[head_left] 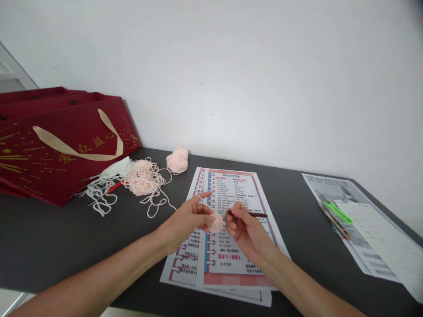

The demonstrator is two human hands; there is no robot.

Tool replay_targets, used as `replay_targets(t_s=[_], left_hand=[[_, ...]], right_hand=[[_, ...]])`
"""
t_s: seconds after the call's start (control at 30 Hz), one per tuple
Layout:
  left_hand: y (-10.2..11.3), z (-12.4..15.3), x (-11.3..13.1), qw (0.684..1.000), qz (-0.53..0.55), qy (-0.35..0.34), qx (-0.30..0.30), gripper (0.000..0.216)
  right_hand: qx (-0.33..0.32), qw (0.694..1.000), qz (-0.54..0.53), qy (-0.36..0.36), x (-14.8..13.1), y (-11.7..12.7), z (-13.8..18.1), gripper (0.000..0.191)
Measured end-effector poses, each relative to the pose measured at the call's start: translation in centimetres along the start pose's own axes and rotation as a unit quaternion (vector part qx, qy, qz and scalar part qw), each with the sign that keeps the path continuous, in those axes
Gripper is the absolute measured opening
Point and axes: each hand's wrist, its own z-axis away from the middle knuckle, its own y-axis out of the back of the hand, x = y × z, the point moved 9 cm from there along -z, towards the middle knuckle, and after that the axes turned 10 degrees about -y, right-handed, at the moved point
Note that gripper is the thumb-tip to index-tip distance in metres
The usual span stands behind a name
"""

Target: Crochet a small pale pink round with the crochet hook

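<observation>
Between thumb and fingers, my left hand [194, 214] pinches a small round pink crochet piece [216, 223]. Its index finger points out, with a strand of yarn running over it. A dark crochet hook [257, 214] is gripped in my right hand [243, 224], its handle pointing right. The hook's tip is close to the crochet piece; whether it touches the stitches I cannot tell. Both hands are above printed pattern sheets [228, 279]. A loose tangle of pink yarn [143, 178] lies left of them, with a trailing strand toward my left hand.
Dark red gift bags [76, 167] stand on the left against the wall. White yarn [102, 187] spreads before them, and a pink yarn ball [177, 160] sits at the back. At right, papers [380, 229] carry a green-handled tool [339, 212] on the black table [139, 264].
</observation>
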Motion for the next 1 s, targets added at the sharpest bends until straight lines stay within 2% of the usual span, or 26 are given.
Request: replay_targets(t_s=[0.2, 0.37, 0.47, 0.53, 0.57, 0.63, 0.73, 0.8, 0.87, 0.93, 1.0], left_hand=[[-0.2, 0.3, 0.2, 1.000, 0.009, 0.004, 0.001, 0.091], [-0.2, 0.3, 0.2, 1.000, 0.002, 0.003, -0.004, 0.092], [-0.2, 0.4, 0.4, 1.000, -0.007, -0.004, -0.004, 0.093], [-0.3, 0.3, 0.4, 1.000, -0.011, -0.008, -0.005, 0.095], [-0.3, 0.3, 0.4, 1.000, -0.013, -0.010, -0.006, 0.095], [-0.3, 0.3, 0.4, 1.000, -0.019, -0.015, -0.007, 0.096], [-0.3, 0.4, 0.4, 1.000, -0.022, -0.020, -0.001, 0.096], [-0.2, 0.4, 0.4, 1.000, -0.014, -0.019, 0.009, 0.094], [-0.2, 0.5, 0.3, 1.000, 0.003, -0.009, 0.016, 0.091], [-0.3, 0.5, 0.0, 0.999, 0.032, 0.007, 0.013, 0.086], [-0.5, 0.5, -0.3, 0.997, 0.075, 0.025, 0.000, 0.080]], right_hand=[[-0.010, 1.000, 0.017, 0.016, 0.0, -0.2, 0.2, 0.016], [-0.016, 0.997, 0.055, 0.047, -0.3, -0.5, 0.5, 0.016], [-0.010, 0.986, 0.138, 0.098, -0.9, -0.8, 1.0, 0.014], [0.004, 0.957, 0.248, 0.152, -1.4, -1.1, 1.5, 0.011], [0.014, 0.930, 0.316, 0.188, -1.7, -1.3, 1.8, 0.009], [0.027, 0.846, 0.454, 0.277, -2.2, -2.3, 2.9, 0.006], [0.001, 0.679, 0.611, 0.407, -1.9, -4.8, 4.8, 0.008], [-0.014, 0.572, 0.683, 0.454, -1.1, -6.3, 5.8, 0.011], [-0.003, 0.484, 0.729, 0.484, -0.6, -7.3, 6.4, 0.011], [0.012, 0.426, 0.749, 0.508, -0.4, -7.9, 6.9, 0.010], [0.012, 0.409, 0.749, 0.521, -0.4, -8.0, 7.1, 0.012]])
